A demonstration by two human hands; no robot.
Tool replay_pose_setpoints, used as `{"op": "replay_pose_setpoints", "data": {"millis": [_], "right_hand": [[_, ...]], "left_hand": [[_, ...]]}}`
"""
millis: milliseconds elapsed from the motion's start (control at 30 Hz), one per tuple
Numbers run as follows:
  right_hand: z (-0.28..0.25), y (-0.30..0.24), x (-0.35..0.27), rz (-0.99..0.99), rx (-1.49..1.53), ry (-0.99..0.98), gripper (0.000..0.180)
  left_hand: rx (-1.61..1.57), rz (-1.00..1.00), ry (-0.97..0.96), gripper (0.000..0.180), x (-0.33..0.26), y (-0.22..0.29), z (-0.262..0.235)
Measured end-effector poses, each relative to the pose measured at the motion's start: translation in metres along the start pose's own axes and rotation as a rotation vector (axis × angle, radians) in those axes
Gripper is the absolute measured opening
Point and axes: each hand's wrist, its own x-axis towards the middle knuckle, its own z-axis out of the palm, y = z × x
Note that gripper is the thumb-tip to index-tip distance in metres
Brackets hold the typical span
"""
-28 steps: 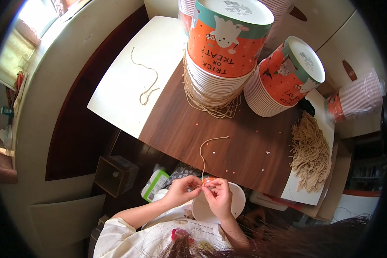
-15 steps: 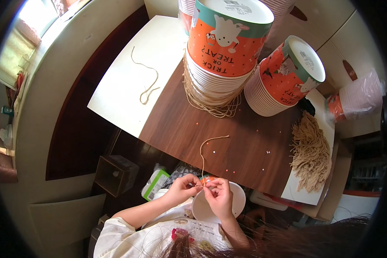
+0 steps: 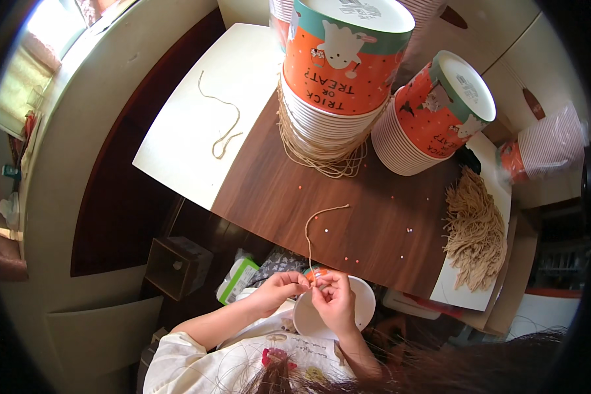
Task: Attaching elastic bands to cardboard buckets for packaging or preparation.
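Note:
My left hand point(image 3: 277, 292) and my right hand point(image 3: 335, 301) meet fingertip to fingertip, both pinched on the near end of a beige cord point(image 3: 307, 238). The cord's other end curves away over the edge of the brown table. Fingers hide the exact spot where the cord is gripped. Just under my hands sits a paper bucket point(image 3: 313, 320), its white inside facing up and a bit of orange outside showing beyond my fingers. My right hand partly covers its opening.
Two upside-down stacks of orange-and-green paper buckets, a tall one point(image 3: 338, 79) ringed with cord loops and a shorter one point(image 3: 427, 121), stand on the brown tabletop point(image 3: 269, 190). A beige cord bundle point(image 3: 476, 236) lies right; one loose cord point(image 3: 233, 125) lies left. Small coloured dots are scattered about.
My hands stay nearly in place, with small finger movements at the cord's end. The left fingers have shifted slightly. The view has moved a little.

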Motion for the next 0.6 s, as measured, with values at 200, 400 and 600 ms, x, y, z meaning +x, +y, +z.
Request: {"op": "replay_pose_setpoints", "data": {"millis": [200,400,600], "right_hand": [[-0.0026,-0.0009,0.0004,-0.022,-0.002,0.001,0.027],[-0.005,-0.0041,0.0008,-0.022,-0.025,-0.009,0.025],[-0.0083,-0.0034,-0.0005,-0.067,-0.121,-0.009,0.017]], "left_hand": [[0.176,0.124,-0.011,0.009,-0.0028,-0.0021,0.0015],[0.366,0.271,0.044,0.011,-0.003,-0.0022,0.0008],[0.038,0.004,-0.011,0.012,-0.0039,0.0028,0.0014]]}}
